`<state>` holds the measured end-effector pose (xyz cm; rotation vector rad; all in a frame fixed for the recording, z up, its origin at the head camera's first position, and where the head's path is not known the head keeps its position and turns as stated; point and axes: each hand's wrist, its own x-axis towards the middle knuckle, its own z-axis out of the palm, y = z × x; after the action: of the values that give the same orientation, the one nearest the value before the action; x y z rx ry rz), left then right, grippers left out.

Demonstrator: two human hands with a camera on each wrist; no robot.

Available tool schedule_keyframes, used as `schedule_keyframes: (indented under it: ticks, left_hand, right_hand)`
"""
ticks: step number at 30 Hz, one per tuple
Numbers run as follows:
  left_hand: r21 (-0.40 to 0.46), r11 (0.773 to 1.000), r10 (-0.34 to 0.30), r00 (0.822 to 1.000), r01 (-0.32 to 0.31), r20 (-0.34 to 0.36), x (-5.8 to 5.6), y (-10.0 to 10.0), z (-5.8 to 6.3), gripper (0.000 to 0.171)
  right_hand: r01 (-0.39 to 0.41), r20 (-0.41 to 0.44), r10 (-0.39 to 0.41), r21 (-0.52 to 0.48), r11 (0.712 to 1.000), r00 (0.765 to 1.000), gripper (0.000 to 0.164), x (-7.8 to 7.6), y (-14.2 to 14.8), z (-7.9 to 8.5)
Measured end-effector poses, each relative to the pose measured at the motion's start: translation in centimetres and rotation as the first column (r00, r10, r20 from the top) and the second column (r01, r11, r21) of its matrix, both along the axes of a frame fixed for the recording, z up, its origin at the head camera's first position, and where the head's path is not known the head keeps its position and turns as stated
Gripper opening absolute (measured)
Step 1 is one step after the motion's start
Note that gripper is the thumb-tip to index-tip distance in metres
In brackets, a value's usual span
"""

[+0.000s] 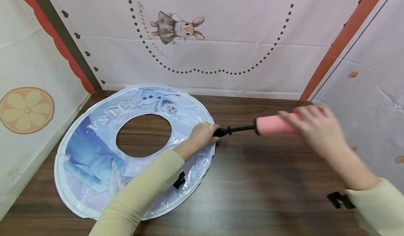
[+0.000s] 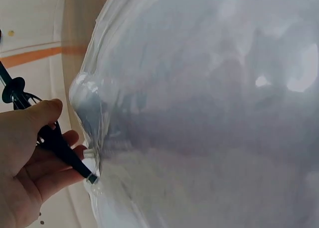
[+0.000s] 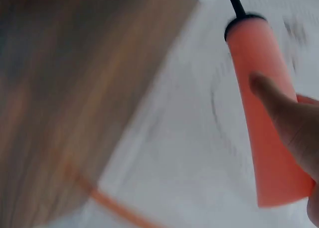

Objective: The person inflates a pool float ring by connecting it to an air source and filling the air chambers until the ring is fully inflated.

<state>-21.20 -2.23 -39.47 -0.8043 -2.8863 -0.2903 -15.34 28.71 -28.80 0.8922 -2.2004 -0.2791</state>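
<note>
A pink hand pump (image 1: pixel 274 124) with a black rod and nozzle reaches across to a blue swim ring (image 1: pixel 94 173). My right hand (image 1: pixel 322 130) grips the pump's pink barrel; in the right wrist view the thumb lies along that barrel (image 3: pixel 261 63). The left hand (image 1: pixel 203 135) holds the black nozzle end (image 1: pixel 222 132) at the ring's right edge. Up close in the left wrist view, the nozzle tip (image 2: pixel 92 178) meets the ring's clear seam beside a small transparent valve (image 2: pixel 88 153). Whether the tip sits inside an opening, I cannot tell.
The swim ring covers the left part of a dark wooden table (image 1: pixel 252 194). Printed cloth walls stand behind (image 1: pixel 236 25) and on both sides. A black strap (image 1: pixel 341 200) hangs by the right sleeve, another black piece (image 1: pixel 180 180) by the left sleeve.
</note>
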Motion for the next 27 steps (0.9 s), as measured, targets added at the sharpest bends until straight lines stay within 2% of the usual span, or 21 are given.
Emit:
schedule_keyframes:
  ticks: [1,6,12,19,24,27]
  left_hand:
    - [0.002,1.0,-0.005,1.0,0.005,-0.011,0.1,0.1,-0.1,0.028]
    - [0.041,0.999,0.006,0.998,-0.003,-0.061,0.3,0.1,-0.4,0.026]
    - [0.037,0.999,-0.006,0.998,0.008,-0.068,0.2,-0.1,-0.5,0.025]
    - [0.004,1.0,-0.006,0.999,0.006,-0.041,-0.1,-0.1,-0.4,0.023]
    - [-0.019,1.0,-0.008,1.0,0.008,-0.025,-0.2,0.0,-0.2,0.024]
    - [-0.022,1.0,-0.006,1.0,0.006,-0.014,-0.3,0.0,-0.1,0.025]
  right_hand:
    - [-0.011,-0.005,0.011,0.01,1.0,1.0,0.049,-0.2,-1.1,-0.5]
    - [-0.022,-0.072,0.026,0.048,0.999,0.997,0.045,-1.2,-5.6,-2.6]
    - [-0.007,-0.076,0.011,0.052,0.999,0.997,0.054,-1.3,-7.0,-3.7]
    - [-0.039,0.025,0.038,0.043,0.998,0.999,0.054,-1.3,-4.3,-2.8]
    - [0.004,0.085,-0.006,0.025,1.0,0.996,0.06,-0.4,-0.5,-0.6]
    - [0.04,0.074,-0.04,-0.002,0.999,0.996,0.036,0.2,2.0,1.2]
